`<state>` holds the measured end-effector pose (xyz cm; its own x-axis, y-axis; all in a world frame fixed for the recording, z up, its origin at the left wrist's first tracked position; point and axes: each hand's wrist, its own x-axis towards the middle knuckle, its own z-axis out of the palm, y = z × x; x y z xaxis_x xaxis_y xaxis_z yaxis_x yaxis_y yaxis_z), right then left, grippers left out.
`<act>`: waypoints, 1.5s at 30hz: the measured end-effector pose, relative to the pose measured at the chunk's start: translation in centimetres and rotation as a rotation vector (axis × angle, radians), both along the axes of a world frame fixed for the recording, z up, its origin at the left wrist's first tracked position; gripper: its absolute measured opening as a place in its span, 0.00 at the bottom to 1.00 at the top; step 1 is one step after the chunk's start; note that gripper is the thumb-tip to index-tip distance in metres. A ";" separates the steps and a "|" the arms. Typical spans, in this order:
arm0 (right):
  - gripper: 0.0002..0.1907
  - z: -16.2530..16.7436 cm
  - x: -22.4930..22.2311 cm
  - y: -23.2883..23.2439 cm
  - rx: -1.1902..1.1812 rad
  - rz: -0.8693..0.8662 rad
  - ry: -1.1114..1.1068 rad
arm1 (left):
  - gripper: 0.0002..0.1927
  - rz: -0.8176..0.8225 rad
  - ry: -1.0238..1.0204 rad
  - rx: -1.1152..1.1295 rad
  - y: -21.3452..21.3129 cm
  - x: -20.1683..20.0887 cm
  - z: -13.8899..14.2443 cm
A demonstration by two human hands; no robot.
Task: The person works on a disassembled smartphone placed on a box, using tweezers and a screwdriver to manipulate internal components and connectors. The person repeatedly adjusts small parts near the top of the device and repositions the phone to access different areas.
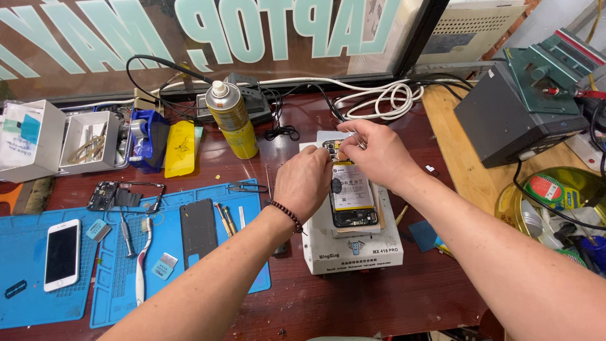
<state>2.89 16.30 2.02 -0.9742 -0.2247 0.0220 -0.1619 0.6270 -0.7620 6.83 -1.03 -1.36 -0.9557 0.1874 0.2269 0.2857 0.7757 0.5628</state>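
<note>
Both hands meet over an opened phone (352,192) that lies back-up, its battery exposed, on a white heating block (353,243) on the dark red table (353,303). The left hand (304,183), a bead bracelet at its wrist, rests curled on the phone's near-left edge and steadies it; whether it grips anything I cannot tell. The right hand (372,153) pinches narrowly at the phone's far end, by the camera area, on something thin and metallic, probably tweezers.

The step looks like lifting or seating a small part at the top of the board. That calls for a firm brace from the left and a light, precise touch from the right.

Left of the hands lie a blue work mat (126,278) with a white phone (62,254), a dark back cover (198,231) and small tools. Beyond them stands a yellow spray can (232,120).
</note>
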 end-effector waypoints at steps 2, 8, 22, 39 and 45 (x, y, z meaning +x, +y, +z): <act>0.20 0.2 0.3 0.3 -0.044 -0.026 0.020 | 0.08 0.072 0.008 0.136 0.1 -0.2 -0.1; 0.20 2.2 2.1 0.4 -0.370 -0.071 -0.172 | 0.09 0.154 -0.585 0.966 -0.2 -0.6 1.1; 0.15 5.6 3.3 -2.1 -0.689 -0.164 -0.349 | 0.13 0.012 -0.863 1.552 -2.2 1.1 4.6; 0.15 2.3 0.5 -8.2 -0.661 -0.190 -0.741 | 0.08 0.533 -0.580 1.480 -12.8 0.0 2.1; 0.10 -5.3 -0.2 -15.6 -0.176 -0.101 -0.627 | 0.08 0.835 -0.548 1.580 -19.4 2.1 -1.4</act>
<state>2.65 0.69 -3.26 -0.8304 -0.1763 -0.5285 0.3992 0.4733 -0.7853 8.96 -20.43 -2.81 -0.6955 -0.3578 -0.6230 -0.2820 -0.6616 0.6948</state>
